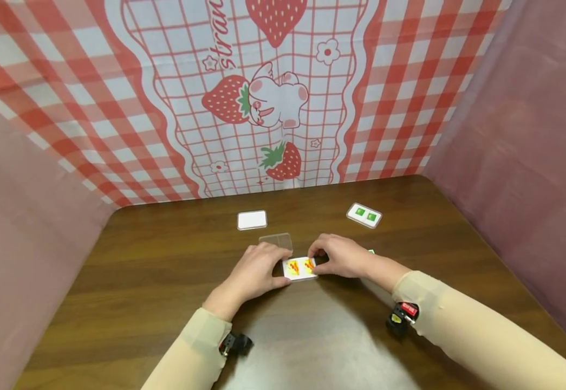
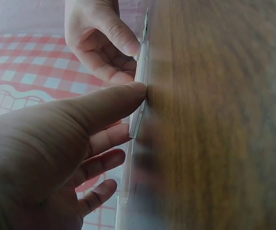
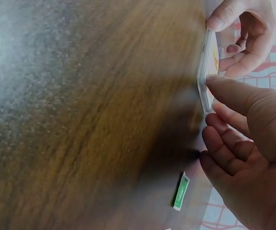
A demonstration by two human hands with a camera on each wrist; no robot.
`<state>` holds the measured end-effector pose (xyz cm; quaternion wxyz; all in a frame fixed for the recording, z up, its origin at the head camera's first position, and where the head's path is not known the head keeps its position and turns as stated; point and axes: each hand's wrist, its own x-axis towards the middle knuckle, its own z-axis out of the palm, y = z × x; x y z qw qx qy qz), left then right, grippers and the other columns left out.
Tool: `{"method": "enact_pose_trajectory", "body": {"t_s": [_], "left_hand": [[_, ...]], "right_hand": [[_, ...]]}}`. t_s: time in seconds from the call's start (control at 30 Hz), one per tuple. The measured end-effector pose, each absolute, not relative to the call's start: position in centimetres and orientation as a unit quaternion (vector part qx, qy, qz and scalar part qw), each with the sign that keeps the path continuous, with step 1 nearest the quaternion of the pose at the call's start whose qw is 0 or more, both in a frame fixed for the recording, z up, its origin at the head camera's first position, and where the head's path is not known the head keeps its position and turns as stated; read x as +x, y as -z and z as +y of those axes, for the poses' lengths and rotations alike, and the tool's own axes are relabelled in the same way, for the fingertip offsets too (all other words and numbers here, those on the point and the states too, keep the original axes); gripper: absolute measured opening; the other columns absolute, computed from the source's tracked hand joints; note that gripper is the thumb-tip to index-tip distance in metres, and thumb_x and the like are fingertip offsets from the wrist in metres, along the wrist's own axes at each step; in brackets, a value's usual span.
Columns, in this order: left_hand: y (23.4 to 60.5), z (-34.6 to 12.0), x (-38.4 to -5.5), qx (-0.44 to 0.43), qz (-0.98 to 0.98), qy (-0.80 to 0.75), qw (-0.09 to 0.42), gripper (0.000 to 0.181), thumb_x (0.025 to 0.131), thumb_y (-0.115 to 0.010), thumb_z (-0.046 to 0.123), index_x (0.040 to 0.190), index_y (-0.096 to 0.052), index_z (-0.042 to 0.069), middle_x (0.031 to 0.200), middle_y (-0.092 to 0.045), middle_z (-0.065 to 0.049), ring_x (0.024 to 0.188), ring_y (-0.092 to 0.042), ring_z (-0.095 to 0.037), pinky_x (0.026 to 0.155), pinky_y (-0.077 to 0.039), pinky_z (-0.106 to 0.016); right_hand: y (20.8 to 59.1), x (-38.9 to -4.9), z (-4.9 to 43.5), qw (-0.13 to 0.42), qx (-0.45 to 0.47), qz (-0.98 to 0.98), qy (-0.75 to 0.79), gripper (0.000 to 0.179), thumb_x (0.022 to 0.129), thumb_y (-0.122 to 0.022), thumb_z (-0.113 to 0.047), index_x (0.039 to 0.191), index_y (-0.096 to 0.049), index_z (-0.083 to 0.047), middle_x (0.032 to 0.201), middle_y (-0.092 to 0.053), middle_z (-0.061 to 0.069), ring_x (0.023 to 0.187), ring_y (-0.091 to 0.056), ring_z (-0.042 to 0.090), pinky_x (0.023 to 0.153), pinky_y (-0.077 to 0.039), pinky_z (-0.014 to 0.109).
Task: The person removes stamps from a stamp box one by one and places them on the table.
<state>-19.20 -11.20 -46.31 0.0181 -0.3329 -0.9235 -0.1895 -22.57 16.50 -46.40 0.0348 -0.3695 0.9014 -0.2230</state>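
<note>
Between the two hands is a white card (image 1: 299, 268) with two yellow-and-red pictures, set in a thin clear plastic case (image 3: 203, 84). My left hand (image 1: 258, 271) pinches its left end, thumb at the near edge and index finger at the far edge. At the right end my right hand (image 1: 343, 257) grips it, thumb on the near corner and fingers curled behind. Both wrist views show the case edge-on, close over the tabletop. Just beyond the left fingers lies a clear plastic cover (image 1: 275, 242), partly hidden by that hand.
A blank white card (image 1: 252, 220) in a clear frame lies farther back on the brown wooden table (image 1: 156, 254). Back right is a card with two green squares (image 1: 364, 215). A small green-and-white piece (image 3: 181, 192) sits beside the right hand. Checked cloth (image 1: 409, 81) hangs behind.
</note>
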Motion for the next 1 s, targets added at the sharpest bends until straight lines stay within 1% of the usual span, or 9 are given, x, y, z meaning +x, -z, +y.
{"method": "enact_pose_trajectory", "body": {"t_s": [0.07,0.23,0.43,0.7,0.9,1.0], "left_hand": [[46.3,-11.2,-19.2,-0.337,-0.922,0.190,0.016,0.057,0.092,-0.093,0.038,0.139,-0.074,0.012,0.136,-0.074,-0.008,0.132,-0.063,-0.033,0.107,-0.049,-0.056],[46.3,-11.5,-19.0,-0.333,-0.925,0.185,0.020,0.055,0.091,-0.094,0.038,0.137,-0.075,0.013,0.134,-0.075,-0.006,0.131,-0.064,-0.031,0.106,-0.049,-0.056],[46.3,-11.8,-18.8,-0.330,-0.925,0.185,0.017,0.053,0.091,-0.094,0.038,0.135,-0.076,0.013,0.132,-0.075,-0.007,0.129,-0.064,-0.032,0.104,-0.049,-0.056],[46.1,-11.5,-18.9,-0.331,-0.925,0.186,0.024,0.054,0.091,-0.094,0.038,0.134,-0.076,0.012,0.131,-0.075,-0.007,0.129,-0.064,-0.032,0.104,-0.049,-0.057],[46.2,-11.2,-18.9,-0.340,-0.923,0.179,0.033,0.055,0.090,-0.095,0.038,0.134,-0.076,0.012,0.130,-0.076,-0.006,0.126,-0.066,-0.031,0.111,-0.044,-0.059],[46.2,-11.0,-19.0,-0.340,-0.924,0.173,0.035,0.056,0.090,-0.095,0.040,0.135,-0.076,0.013,0.130,-0.076,-0.005,0.126,-0.066,-0.029,0.111,-0.043,-0.058]], "right_hand": [[46.4,-22.5,16.6,0.038,-0.368,0.901,0.225,0.027,0.095,-0.090,-0.032,0.110,-0.077,-0.014,0.104,-0.067,-0.001,0.095,-0.063,0.016,0.083,-0.056,0.040],[44.7,-21.7,15.5,0.069,-0.341,0.911,0.223,0.023,0.093,-0.091,-0.023,0.111,-0.080,-0.013,0.106,-0.069,-0.001,0.098,-0.065,0.018,0.088,-0.057,0.039],[43.8,-21.6,14.5,0.094,-0.331,0.919,0.192,0.021,0.093,-0.092,-0.022,0.111,-0.081,-0.015,0.108,-0.069,-0.002,0.100,-0.066,0.017,0.088,-0.055,0.034],[43.4,-22.0,14.6,0.100,-0.330,0.920,0.185,0.021,0.091,-0.093,-0.019,0.106,-0.080,-0.016,0.107,-0.068,-0.001,0.100,-0.066,0.018,0.087,-0.055,0.035],[43.4,-22.1,14.9,0.106,-0.327,0.921,0.182,0.020,0.089,-0.094,-0.017,0.102,-0.079,-0.016,0.103,-0.066,-0.002,0.097,-0.064,0.015,0.086,-0.054,0.033],[43.3,-22.2,15.0,0.111,-0.326,0.921,0.184,0.021,0.089,-0.093,-0.017,0.104,-0.079,-0.015,0.103,-0.066,-0.001,0.097,-0.064,0.016,0.086,-0.054,0.032]]}}
